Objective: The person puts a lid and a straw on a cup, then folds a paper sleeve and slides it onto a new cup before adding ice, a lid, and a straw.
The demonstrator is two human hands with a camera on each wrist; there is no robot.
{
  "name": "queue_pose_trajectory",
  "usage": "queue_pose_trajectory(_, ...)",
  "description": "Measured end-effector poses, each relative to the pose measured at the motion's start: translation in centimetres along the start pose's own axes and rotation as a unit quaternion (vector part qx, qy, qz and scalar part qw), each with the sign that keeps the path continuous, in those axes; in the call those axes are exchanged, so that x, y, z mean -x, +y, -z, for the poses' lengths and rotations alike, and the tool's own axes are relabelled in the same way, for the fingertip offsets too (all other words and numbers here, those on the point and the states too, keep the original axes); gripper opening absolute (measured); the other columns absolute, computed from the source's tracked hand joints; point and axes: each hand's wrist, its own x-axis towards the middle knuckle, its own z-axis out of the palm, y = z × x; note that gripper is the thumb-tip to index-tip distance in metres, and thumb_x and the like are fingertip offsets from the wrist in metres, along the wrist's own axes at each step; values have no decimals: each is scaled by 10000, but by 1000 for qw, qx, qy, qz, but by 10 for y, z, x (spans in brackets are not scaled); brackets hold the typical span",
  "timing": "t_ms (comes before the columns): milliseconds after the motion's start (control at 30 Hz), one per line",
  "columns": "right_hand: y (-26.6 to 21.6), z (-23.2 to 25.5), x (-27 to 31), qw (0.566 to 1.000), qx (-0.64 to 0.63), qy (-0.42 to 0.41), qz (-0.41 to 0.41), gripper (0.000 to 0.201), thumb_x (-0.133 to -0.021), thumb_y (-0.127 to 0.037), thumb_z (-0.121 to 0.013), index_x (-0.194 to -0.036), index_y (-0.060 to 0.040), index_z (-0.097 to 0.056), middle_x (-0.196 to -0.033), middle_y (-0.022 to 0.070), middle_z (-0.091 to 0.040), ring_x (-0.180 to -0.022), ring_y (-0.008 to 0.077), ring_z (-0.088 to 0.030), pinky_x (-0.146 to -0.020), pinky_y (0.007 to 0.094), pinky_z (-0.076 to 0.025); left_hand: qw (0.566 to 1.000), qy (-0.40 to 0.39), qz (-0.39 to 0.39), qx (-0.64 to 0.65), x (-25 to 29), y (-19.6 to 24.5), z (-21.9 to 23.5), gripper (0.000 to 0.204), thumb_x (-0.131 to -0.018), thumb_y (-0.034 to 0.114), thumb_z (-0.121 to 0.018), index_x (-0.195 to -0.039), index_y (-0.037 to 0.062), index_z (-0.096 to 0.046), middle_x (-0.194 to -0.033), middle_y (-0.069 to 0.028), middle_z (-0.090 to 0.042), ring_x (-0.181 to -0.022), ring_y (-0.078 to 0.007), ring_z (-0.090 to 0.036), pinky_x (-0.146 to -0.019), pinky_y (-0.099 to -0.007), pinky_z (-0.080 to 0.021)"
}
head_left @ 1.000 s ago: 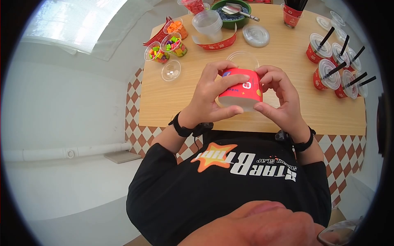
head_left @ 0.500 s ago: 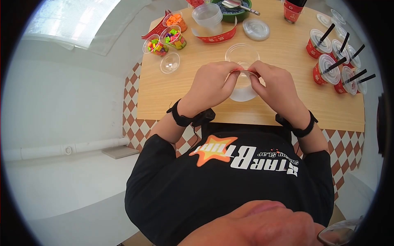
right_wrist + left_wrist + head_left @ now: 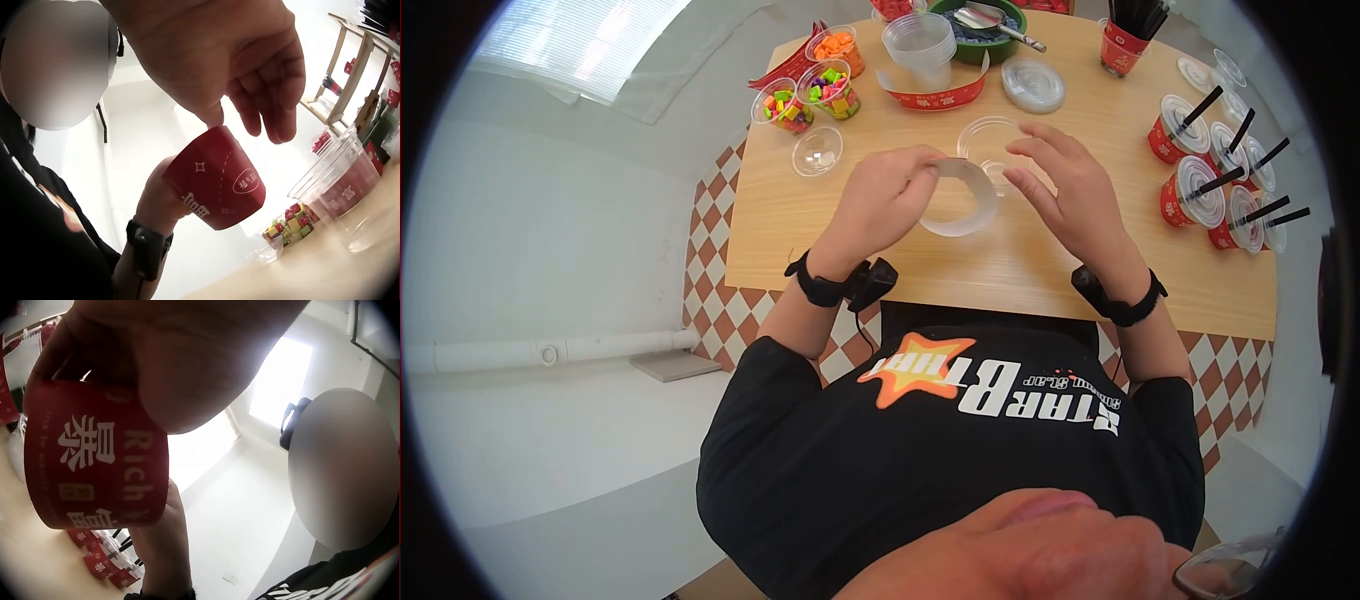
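Observation:
A red paper cup sleeve [image 3: 94,456] with white lettering is in my left hand [image 3: 890,195], pinched at its upper edge between thumb and fingers. In the head view the sleeve [image 3: 962,222] shows its white inside as an open ring, held above the table. To its right is my right hand [image 3: 1072,190], fingers loosely bent and apart, holding nothing. In the right wrist view its thumb tip overlaps the top edge of the sleeve [image 3: 219,187]. A clear plastic cup [image 3: 990,140] stands just beyond the hands, partly overlapped by the right fingertips.
Cups of colourful cubes [image 3: 830,90] and a clear dome lid [image 3: 817,152] stand left. Stacked clear cups [image 3: 918,45], a red sleeve strip [image 3: 930,98], flat lids [image 3: 1033,85] and a green bowl [image 3: 990,50] sit farther back. Lidded cups with black straws [image 3: 1195,190] line the right side.
Both hands held the sleeve, first face-up, then pinched edge-on. Now the sleeve is spread into a ring in the left hand, slightly left; the right hand has let go and moved right.

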Motion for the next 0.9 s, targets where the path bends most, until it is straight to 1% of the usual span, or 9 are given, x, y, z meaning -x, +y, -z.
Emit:
queue_pose_trajectory(33, 7, -3, 0, 995, 53, 58, 59, 322, -910, -335, -669, -1090, -68, -660, -1287, 235, -590, -989, 375, -668, -843, 406, -530, 1000, 5, -1, 2, 0, -14, 4, 268, -906, 139, -498, -1023, -7, -689, -854, -182, -694, -778, -327, -665, -708, -390, -507)
queue_pose_trajectory(67, 10, -7, 3, 995, 56, 56, 63, 322, -910, -335, -669, -1090, -68, -660, -1287, 235, -590, -989, 375, -668, -843, 406, -530, 997, 22, 26, 63, 0, -31, 7, 274, -907, 144, -494, -1036, -13, -678, -849, -166, -691, -782, -288, -663, -722, -366, -504)
queue_pose_trajectory(133, 17, -15, 11, 999, 8, -33, 0, 281, -898, -274, -696, -1086, -66, -684, -1483, 266, -410, -1135, 430, -611, -949, 418, -500, 990, 41, 51, 128, -2, -49, 12, 282, -907, 149, -491, -1049, -19, -668, -844, -149, -688, -786, -249, -661, -736, -342, -501)
queue_pose_trajectory(267, 29, -20, 17, 988, -73, -111, -77, 216, -872, -205, -729, -1029, -59, -706, -1460, 276, -437, -1173, 424, -594, -956, 411, -498, 971, 81, 90, 206, -15, -79, 6, 300, -910, 163, -485, -1104, -17, -627, -906, -101, -679, -827, -179, -637, -763, -310, -488)
queue_pose_trajectory(467, 24, 12, 2, 991, -75, 86, -73, 209, -843, -129, -758, -1029, -35, -737, -1462, 269, -451, -1168, 364, -626, -953, 376, -503, 971, 20, 101, 213, -42, -110, -39, 297, -928, 171, -485, -1139, -7, -597, -989, -67, -653, -908, -136, -600, -815, -274, -475)
queue_pose_trajectory(633, 5, 22, -9, 991, -102, 77, -38, 220, -847, -116, -758, -1054, -44, -737, -1468, 263, -448, -1201, 361, -609, -969, 381, -504, 951, -48, 120, 282, -71, -112, -98, 365, -978, 221, -470, -1270, 11, -536, -1122, -61, -629, -1052, -120, -567, -917, -271, -453)
queue_pose_trajectory(700, 2, 18, -11, 990, -118, 65, -30, 217, -849, -112, -757, -1055, -47, -738, -1470, 263, -446, -1212, 360, -604, -973, 379, -505, 875, -32, 67, 479, -78, -110, -107, 474, -1041, 354, -393, -1354, 7, -476, -1225, -97, -618, -1180, -153, -544, -1018, -304, -418)
queue_pose_trajectory(800, -2, 13, -13, 992, -113, 43, -29, 212, -853, -109, -755, -1059, -56, -739, -1471, 259, -446, -1224, 360, -596, -977, 375, -508, 807, -43, 99, 581, -77, -105, -105, 554, -1059, 482, -304, -1349, 36, -456, -1284, -140, -605, -1207, -194, -557, -1070, -320, -383)
queue_pose_trajectory(900, 1, 4, -14, 994, -102, 40, -14, 213, -848, -133, -758, -1051, -70, -745, -1461, 271, -449, -1198, 367, -611, -954, 369, -517, 799, -34, 66, 597, -74, -110, -103, 737, -1033, 600, -201, -1432, 12, -399, -1390, -155, -544, -1292, -241, -510, -1120, -368, -354)
